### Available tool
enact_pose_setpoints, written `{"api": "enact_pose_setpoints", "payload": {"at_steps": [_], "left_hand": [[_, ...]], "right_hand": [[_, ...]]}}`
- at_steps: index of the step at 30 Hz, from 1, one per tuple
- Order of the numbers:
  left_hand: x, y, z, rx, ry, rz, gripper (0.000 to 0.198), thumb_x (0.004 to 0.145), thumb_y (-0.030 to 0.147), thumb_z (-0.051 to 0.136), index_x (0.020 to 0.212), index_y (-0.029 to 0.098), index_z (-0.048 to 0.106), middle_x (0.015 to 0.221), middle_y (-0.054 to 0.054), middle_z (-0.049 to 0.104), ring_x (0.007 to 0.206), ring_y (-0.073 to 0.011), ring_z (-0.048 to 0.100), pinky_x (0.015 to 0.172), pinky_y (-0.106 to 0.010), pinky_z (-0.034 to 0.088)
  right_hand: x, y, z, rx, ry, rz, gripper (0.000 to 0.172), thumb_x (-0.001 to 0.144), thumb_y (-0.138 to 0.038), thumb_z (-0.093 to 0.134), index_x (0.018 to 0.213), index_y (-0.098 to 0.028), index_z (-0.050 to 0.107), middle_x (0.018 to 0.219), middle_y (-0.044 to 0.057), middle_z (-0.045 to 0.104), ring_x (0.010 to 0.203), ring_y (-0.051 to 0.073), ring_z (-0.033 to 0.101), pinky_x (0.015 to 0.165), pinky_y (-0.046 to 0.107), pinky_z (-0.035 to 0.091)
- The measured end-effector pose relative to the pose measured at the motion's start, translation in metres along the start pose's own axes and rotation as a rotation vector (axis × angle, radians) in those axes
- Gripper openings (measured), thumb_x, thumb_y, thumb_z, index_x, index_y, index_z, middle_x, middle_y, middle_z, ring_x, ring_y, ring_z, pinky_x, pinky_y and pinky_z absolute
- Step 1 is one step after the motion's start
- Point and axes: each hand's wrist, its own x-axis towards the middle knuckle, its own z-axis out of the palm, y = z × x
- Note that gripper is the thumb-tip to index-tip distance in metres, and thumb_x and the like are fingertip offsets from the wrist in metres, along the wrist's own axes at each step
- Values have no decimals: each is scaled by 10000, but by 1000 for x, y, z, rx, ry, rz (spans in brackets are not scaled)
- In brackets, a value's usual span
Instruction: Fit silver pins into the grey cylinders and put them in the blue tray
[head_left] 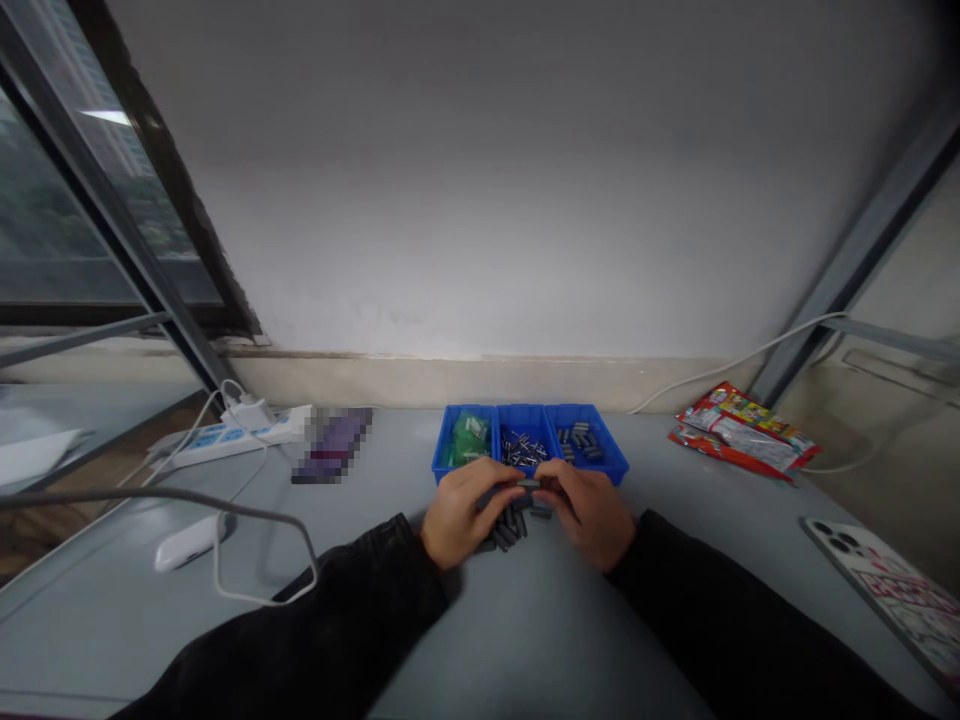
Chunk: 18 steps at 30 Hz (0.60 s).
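As the left hand (455, 517) and right hand (589, 517) grip a dark cylinder (517, 488) in closed fingers, more cylinders (510, 528) lie below the fingers, a blue tray (525, 408) beyond.

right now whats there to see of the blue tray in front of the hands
A bright blue plastic parts tray with three side-by-side compartments sits flat on the grey desk, near the wall. The left compartment holds green pieces, the middle small metal pins, the right dark grey cylinders. The left hand and right hand hide part of its front edge; contact cannot be told.
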Motion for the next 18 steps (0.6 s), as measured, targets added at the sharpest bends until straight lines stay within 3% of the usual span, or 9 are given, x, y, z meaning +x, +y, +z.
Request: {"api": "enact_pose_setpoints", "payload": {"at_steps": [6,18], "left_hand": [[0,-1,0,6,-90,8,126,984,213,601,1077,149,659,982,-87,724,893,-174,678,800,-306,560],[0,0,1,-3,-156,37,173,995,197,555,1143,137,621,1005,-99,708,898,-175,667,801,-314,562]], "right_hand": [[3,-4,-1,-5,31,-58,231,1073,-348,398,1007,-180,542,805,15,676,663,135,648,626,246,441],[-1,-3,3,53,-50,-62,240,1071,-340,416,980,-175,565,831,20,662,741,136,643,677,258,460]]}}
